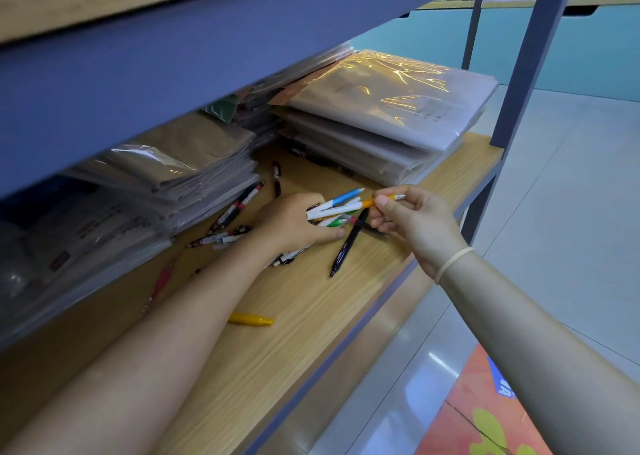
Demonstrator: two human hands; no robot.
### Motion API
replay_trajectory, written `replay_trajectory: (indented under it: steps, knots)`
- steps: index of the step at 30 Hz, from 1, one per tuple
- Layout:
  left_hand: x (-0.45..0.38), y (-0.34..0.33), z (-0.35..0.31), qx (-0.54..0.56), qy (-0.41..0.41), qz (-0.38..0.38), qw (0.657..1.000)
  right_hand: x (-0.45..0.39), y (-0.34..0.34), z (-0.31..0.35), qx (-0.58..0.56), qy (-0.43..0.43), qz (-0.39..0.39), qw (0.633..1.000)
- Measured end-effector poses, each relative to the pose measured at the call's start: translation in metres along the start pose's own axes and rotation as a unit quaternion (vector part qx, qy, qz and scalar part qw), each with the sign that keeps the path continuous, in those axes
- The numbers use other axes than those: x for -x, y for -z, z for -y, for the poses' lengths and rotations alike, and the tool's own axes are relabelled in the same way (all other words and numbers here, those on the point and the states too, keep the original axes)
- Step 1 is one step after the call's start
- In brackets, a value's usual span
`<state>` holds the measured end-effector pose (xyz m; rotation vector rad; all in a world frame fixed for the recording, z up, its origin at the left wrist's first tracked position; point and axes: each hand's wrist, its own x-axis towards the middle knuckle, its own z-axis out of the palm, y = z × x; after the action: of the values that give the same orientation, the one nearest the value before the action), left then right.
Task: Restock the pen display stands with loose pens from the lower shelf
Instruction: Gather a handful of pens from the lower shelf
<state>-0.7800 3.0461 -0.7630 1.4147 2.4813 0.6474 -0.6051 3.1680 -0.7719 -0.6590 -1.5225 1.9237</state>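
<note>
So everything here sits on the wooden lower shelf board [311, 309], using that as the reference. Closest to the shelf's front edge lies a stubby yellow plastic pen [251, 319], on its own, partly tucked behind the left forearm. A bit further in, a long black pen [346, 246] lies flat on the board, angled toward the front edge. Right above it the left hand [294, 224] has its fingers curled around a bundle of white-barrelled pens [334, 210] with blue, green and orange grips, tips poking out to the right. The right hand [412, 222], thin elastic band [452, 264] on the wrist, pinches the orange-gripped pen [384, 200] from that bundle between thumb and forefinger, other fingers loosely curled. Left of the hands, loose black-and-red pens [235, 208] are scattered across the board, plus a red pen [162, 279] near the stacks. At the back of the shelf are plastic-wrapped stacks of grey paper goods [381, 108], filling both sides.
</note>
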Motion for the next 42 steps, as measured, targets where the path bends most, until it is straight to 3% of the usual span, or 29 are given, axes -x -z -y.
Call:
replay_trajectory:
  steps: [14,18,22,29,37,42]
  knots:
    - [0.002,0.007,0.004,-0.007,-0.013,0.025,1.0,-0.02,-0.024,0.017,0.138,-0.083,0.033,0.986]
    - [0.002,0.01,0.006,0.005,-0.011,0.021,1.0,-0.017,-0.022,0.015,0.128,-0.055,0.002,0.99]
    - [-0.004,0.03,0.007,0.031,0.006,-0.033,0.999,-0.009,-0.002,0.014,0.172,-0.018,-0.044,0.984]
    - [-0.015,0.054,-0.042,0.077,-0.045,-0.091,0.992,0.0,0.004,0.028,0.111,-0.001,-0.035,0.993]
    - [-0.032,0.051,-0.118,0.04,-0.01,-0.073,0.996,0.028,0.016,0.059,0.041,-0.085,-0.064,0.993]
    - [-0.025,0.048,-0.166,0.084,0.018,-0.014,0.996,0.057,0.029,0.081,0.017,-0.145,-0.095,0.985]
